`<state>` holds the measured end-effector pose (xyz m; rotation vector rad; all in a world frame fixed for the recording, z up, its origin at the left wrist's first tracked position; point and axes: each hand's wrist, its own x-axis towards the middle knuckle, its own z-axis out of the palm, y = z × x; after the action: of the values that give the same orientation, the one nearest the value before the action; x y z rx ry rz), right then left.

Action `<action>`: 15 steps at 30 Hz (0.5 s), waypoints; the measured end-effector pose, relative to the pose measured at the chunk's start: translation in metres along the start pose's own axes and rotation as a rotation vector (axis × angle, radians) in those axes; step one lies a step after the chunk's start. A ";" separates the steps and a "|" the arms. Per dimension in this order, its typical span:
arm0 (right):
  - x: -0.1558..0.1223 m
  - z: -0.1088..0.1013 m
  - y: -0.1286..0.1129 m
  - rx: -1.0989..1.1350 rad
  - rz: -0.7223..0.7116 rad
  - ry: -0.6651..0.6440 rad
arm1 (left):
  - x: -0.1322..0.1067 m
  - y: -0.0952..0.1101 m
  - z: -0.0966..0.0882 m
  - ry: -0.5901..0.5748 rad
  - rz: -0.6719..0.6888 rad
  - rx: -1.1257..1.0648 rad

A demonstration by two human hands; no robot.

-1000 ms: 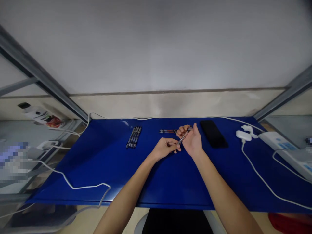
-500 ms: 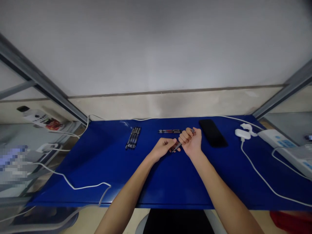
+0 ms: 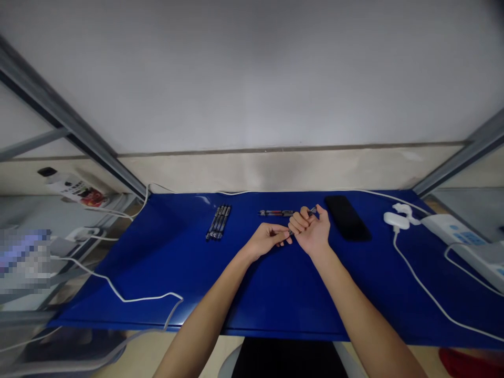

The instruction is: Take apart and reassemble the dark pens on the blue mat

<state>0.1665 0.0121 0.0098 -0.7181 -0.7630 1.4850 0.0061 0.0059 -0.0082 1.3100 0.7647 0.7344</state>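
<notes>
Head view: a pen runs through the clenched right hand, its upper end poking out past the curled fingers. The left hand is half closed, fingertips pinching the lower end. Risk: a slack grip could drop it — onto the phone just beside, or the loose pen on the blue tabletop.

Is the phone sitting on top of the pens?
No, the black phone lies apart on the blue tabletop, to the right of the row of pens.
</notes>
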 end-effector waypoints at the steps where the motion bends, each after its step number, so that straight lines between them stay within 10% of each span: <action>1: -0.001 0.000 0.000 0.004 0.005 -0.004 | 0.000 0.001 0.000 0.002 0.000 -0.004; 15: -0.003 0.001 0.002 0.219 0.004 0.082 | 0.001 0.002 0.003 0.077 -0.075 -0.140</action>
<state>0.1645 0.0090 0.0091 -0.6104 -0.5266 1.5056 0.0094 0.0056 -0.0059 1.1268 0.8051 0.7675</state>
